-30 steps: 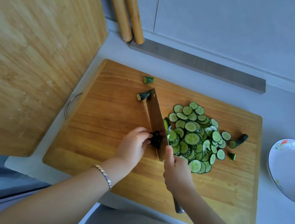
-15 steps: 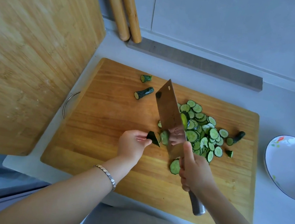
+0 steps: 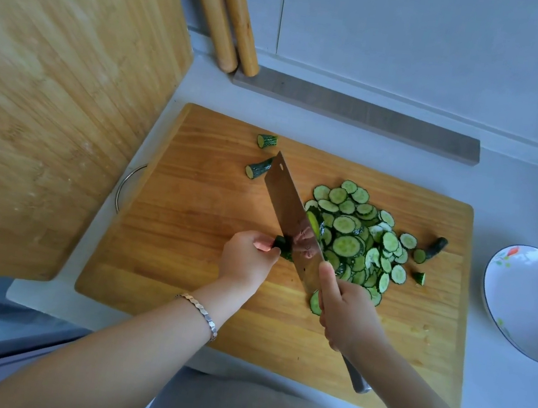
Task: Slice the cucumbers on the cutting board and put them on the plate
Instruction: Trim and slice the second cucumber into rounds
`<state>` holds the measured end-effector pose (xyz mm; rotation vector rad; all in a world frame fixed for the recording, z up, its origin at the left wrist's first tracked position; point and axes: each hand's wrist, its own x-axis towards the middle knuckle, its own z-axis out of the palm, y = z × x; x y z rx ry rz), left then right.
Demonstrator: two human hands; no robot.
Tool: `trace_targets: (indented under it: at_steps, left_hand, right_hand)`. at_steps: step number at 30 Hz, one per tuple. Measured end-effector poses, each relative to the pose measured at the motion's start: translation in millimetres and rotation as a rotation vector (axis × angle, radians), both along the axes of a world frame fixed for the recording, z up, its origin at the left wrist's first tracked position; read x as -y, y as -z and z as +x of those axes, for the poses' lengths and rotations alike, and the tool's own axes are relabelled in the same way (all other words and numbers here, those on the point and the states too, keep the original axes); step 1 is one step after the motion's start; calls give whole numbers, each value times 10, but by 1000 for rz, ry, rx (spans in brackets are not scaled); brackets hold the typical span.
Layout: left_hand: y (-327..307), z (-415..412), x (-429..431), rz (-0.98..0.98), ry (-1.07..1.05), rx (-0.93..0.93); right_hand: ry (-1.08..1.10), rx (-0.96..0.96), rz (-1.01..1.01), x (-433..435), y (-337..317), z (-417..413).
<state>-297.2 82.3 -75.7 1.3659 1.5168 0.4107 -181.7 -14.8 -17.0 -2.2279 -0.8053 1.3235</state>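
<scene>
Head view, looking down. My left hand [image 3: 246, 259] curls its fingers round a short dark cucumber stub [image 3: 284, 245] and holds it on the wooden cutting board [image 3: 188, 227]. My right hand [image 3: 348, 315] grips the handle of a cleaver [image 3: 290, 217], one finger laid against the tilted blade, which stands just beside the stub. A heap of cucumber slices [image 3: 352, 243] lies on the board right of the blade. A white plate [image 3: 522, 308] sits on the counter, well apart to the right.

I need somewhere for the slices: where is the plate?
In the head view the plate sits on the counter at the far right, just beyond the right edge of the cutting board.
</scene>
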Motion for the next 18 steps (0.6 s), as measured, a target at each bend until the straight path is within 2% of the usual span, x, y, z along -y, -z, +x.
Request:
trace_targets:
  at_steps: [4,9,18]
  left_hand:
    - [-5,23,-18,-59,-39,43]
    - [-110,94,-62,-394,-267,252]
    - [-98,120,-95,-408,-329,258]
  right_hand:
    - [-38,44,-16,-35,-19,1]
    - [-61,60,-43,-74,-36,20]
    - [-106,127,-91,-119,-19,-2]
